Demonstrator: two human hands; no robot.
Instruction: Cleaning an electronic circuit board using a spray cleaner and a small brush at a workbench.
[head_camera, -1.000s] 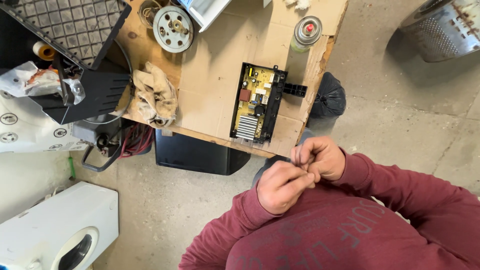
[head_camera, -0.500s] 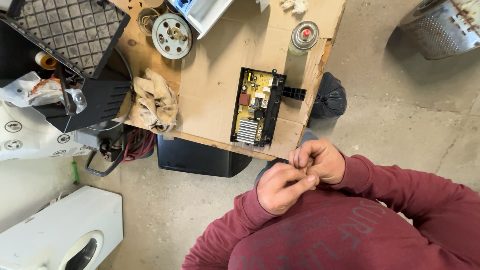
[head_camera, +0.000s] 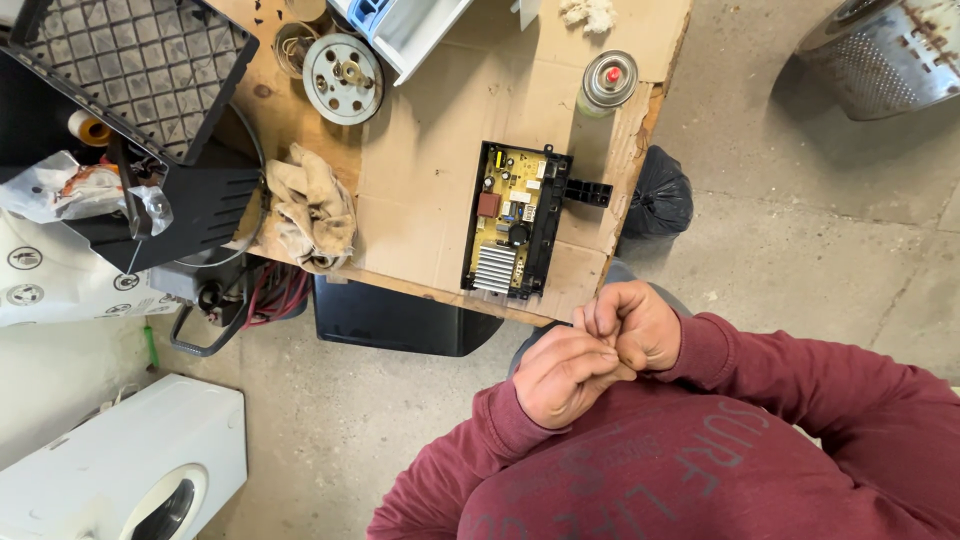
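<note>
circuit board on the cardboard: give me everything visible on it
The circuit board is a yellowish rectangle seated in a black tray frame, lying flat, component side up, near the cardboard sheet's front edge. It carries a ribbed silver heatsink at the near end, a reddish block, small white parts and black connectors on its right side. Neither hand touches it.

An appliance repair workshop: bare concrete floor (head_camera: 800, 250), circuit board (head_camera: 515, 222) on a cardboard-topped bench (head_camera: 430, 200), washing machine (head_camera: 110, 470) at eight o'clock, steel drum (head_camera: 880, 55) at two.

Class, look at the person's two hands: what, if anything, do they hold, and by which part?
It cannot be told: the left hand and right hand are pressed together, hiding anything between the fingers.
</note>
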